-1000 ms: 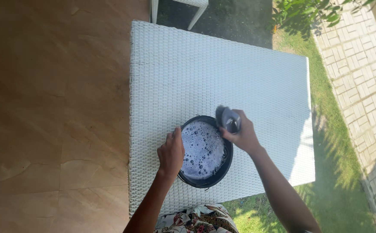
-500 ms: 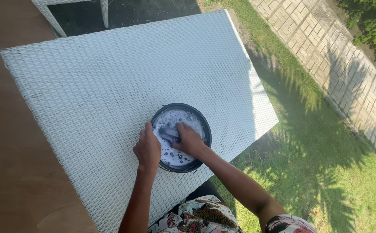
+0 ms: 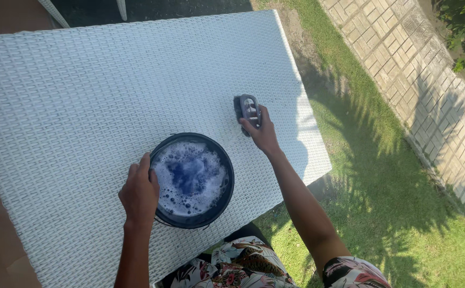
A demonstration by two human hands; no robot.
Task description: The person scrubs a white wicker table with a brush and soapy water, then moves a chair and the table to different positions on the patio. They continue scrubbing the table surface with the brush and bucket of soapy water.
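White woven wicker forms the table, which fills most of the view; its right edge runs beside the grass and its near edge slants down toward the person's lap. Wide bare surface lies to the far side and left of the hands, while little room remains to the right and near side. Near the table's near edge sits 1 dark round bowl of soapy, bluish water. On the bowl's left rim rests the left hand, fingers curled over the edge and gripping it. Well to the far right of the bowl, close to the table's right edge, the right hand is closed around the near end of a dark scrubbing brush, pressing it down on the wicker. Brush and bowl are apart, with a strip of bare wicker between them. Beyond the grass, a paved brick path runs along the right.
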